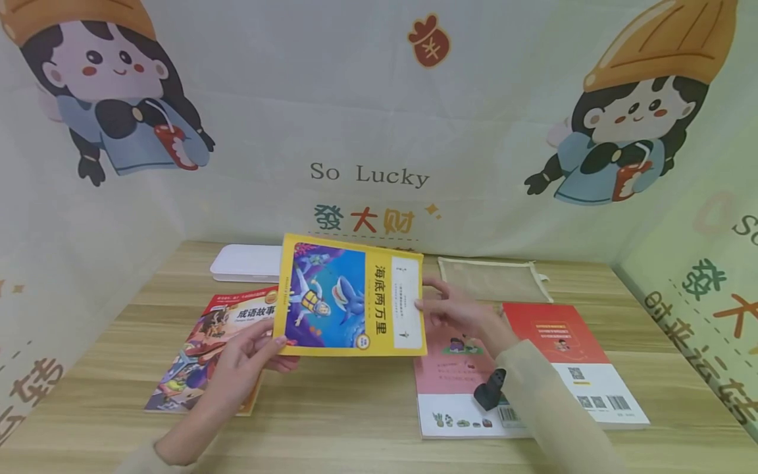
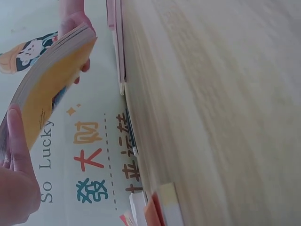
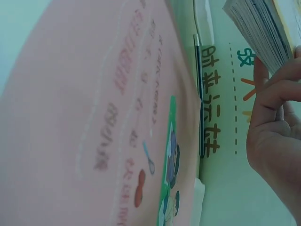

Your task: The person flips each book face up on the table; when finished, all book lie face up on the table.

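Note:
A yellow book point(image 1: 352, 299) with a diver and shark on its cover is raised above the table, its title turned sideways. My left hand point(image 1: 245, 362) pinches its lower left corner, thumb on the cover and fingers underneath. At the opposite edge my right hand point(image 1: 464, 316) grips the book, thumb at the front. In the left wrist view the book point(image 2: 56, 75) bends slightly, its page edges showing. Page edges of the book point(image 3: 263, 35) also show above the right hand point(image 3: 275, 129) in the right wrist view.
A colourful comic-style book point(image 1: 189, 359) lies at left, partly behind my left hand. Under my right arm lie a pink-and-white book point(image 1: 438, 395) and a red-and-white book point(image 1: 551, 329). Toward the back are a white case point(image 1: 245, 263) and a beige mesh pouch point(image 1: 494, 280), before a printed cloth point(image 1: 266, 118).

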The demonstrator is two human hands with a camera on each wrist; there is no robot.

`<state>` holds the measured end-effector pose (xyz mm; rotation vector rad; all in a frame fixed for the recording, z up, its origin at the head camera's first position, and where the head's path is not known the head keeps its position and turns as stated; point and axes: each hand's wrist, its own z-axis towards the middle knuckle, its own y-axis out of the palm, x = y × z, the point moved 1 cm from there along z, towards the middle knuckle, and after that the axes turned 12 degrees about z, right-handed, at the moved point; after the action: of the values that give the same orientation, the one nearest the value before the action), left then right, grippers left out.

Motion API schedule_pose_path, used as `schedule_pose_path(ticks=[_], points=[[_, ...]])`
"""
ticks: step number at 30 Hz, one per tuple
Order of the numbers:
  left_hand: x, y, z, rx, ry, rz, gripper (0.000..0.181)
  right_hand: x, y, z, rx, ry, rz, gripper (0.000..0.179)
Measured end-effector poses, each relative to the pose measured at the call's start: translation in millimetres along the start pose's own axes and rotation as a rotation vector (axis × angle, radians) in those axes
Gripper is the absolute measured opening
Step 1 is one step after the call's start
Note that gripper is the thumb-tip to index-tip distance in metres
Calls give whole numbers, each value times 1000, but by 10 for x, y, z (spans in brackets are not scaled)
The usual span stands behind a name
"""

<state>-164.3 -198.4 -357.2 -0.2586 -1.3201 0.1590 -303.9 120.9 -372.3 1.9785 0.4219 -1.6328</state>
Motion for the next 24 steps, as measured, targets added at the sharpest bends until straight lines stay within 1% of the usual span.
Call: schedule_pose_path(ticks=[2,7,9,11,14,18,19,20,22,24], points=[[-7,-12,0,-6,-29,21,36,-6,8,-12,13,-11,1,55],[-21,-43,18,-33,-124,126,36,-16,21,-13,71,-42,16,56],[-28,-49,30,-46,-144,164,36,-10,16,-7,85,-49,22,55],[-39,-58,48,-59,-154,171,39,-8,11,2,92,-54,24,54],[-60,-68,75,-81,-177,149,45,-3,2,9,104,-58,26,53],[-80,-75,105,-84,-258,92,54,-3,3,11,101,-70,14,50],[-81,-77,115,-78,-277,72,55,-3,5,12,96,-73,11,49],[-84,-77,125,-66,-293,32,56,-5,10,11,89,-75,9,48],[-86,-80,153,-36,-314,-46,57,-7,19,11,79,-74,4,47],[-91,-89,187,-4,-335,-105,58,-10,23,8,76,-68,-3,48]])
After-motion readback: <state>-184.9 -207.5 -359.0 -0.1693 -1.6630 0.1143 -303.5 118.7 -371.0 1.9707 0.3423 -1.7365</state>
